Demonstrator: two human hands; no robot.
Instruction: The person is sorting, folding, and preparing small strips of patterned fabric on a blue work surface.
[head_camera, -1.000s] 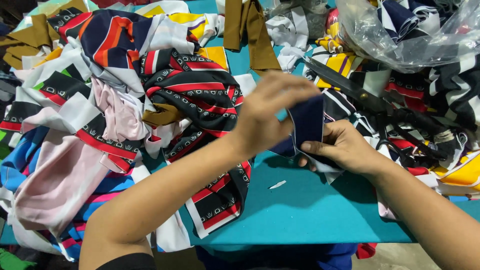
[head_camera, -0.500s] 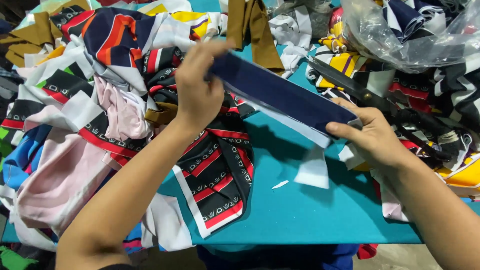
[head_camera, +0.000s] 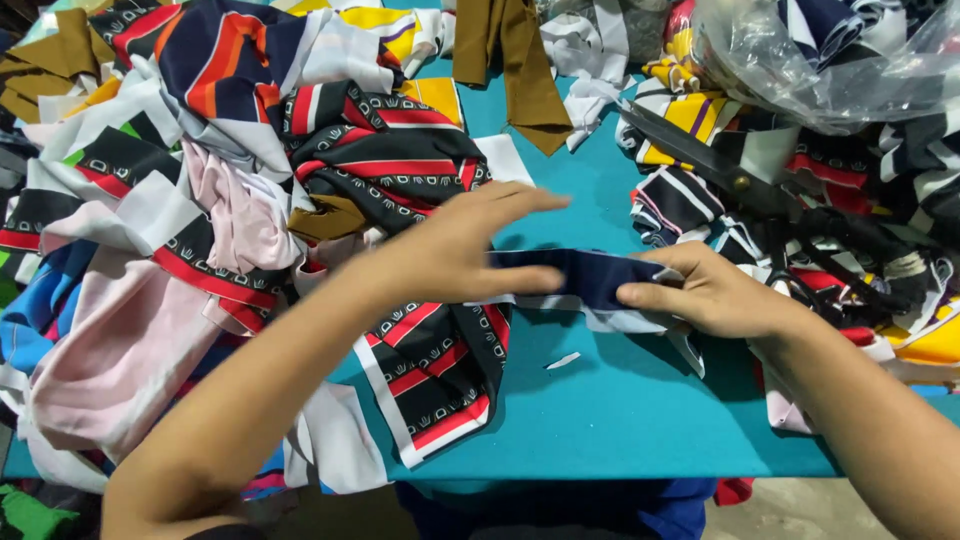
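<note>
Left hand: the left hand (head_camera: 455, 250) lies flat over one end of a navy fabric strip (head_camera: 585, 275), fingers (head_camera: 520, 200) stretched out and slightly spread, palm down.
Right hand: the right hand (head_camera: 715, 295) pinches the other end of the strip, thumb on top and fingers curled beneath, pressed onto the cloth.
Strip: dark navy with a white edge showing below it, it runs between the two hands just above the teal worktop (head_camera: 620, 410), near the middle of its front half.
Scrap: a small white sliver of cloth (head_camera: 563, 360) lies on the bare worktop just below the strip, apart from both hands.
Left pile: a heap of cut fabric (head_camera: 200, 200) in black, red, white, pink and navy covers the worktop's left side and hangs over its front edge.
Bag: a clear plastic bag (head_camera: 800, 70) at the far right corner holds striped navy and white pieces; its mouth cannot be made out.
Scissors: large black scissors (head_camera: 740, 185) rest on the striped scraps (head_camera: 680, 200) along the right edge, below the bag.
Far edge: a brown piece of cloth (head_camera: 515, 70) drapes toward the middle from the far edge.
</note>
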